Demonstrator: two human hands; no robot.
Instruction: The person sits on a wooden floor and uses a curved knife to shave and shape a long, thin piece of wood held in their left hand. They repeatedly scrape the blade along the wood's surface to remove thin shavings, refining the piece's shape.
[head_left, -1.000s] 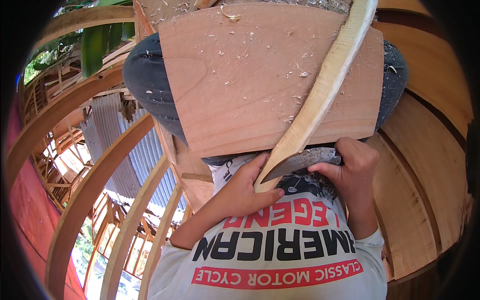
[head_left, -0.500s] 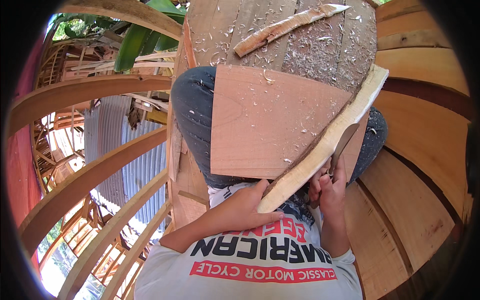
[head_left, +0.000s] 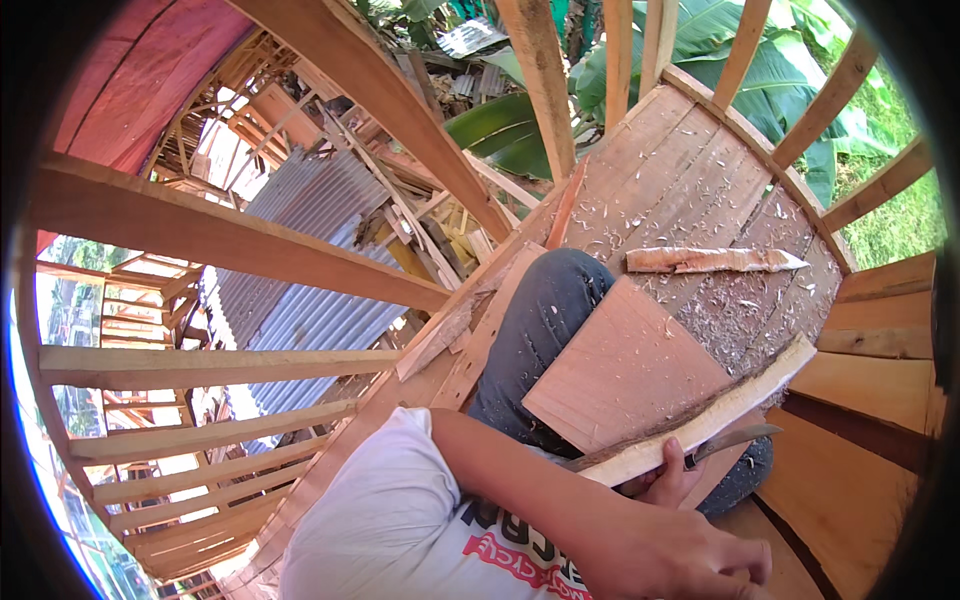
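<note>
My right hand (head_left: pixel 670 484) is closed round a knife (head_left: pixel 738 437), whose curved blade points right. Its thumb lies against a long, curved strip of wood (head_left: pixel 725 412), pale on the cut face with dark bark along one edge. The strip slants across a flat reddish board (head_left: pixel 625 375) on my lap. My left hand (head_left: pixel 690 556) reaches across my body near my right arm at the lower edge. Its fingers are loosely bent and apart, with nothing seen in them; the fingertips are partly out of view.
Another whittled piece of wood (head_left: pixel 715 261), pointed at one end, lies on the plank floor (head_left: pixel 690 150) among shavings. Wooden slats (head_left: pixel 240 368) rail the left side, and wide planks (head_left: pixel 850 440) stand at the right. Corrugated metal sheets (head_left: pixel 320 290) lie beyond the slats.
My left hand has let go of the wood strip's near end and swung across to the right. The view has turned left, and the knife blade has tipped to the right.
</note>
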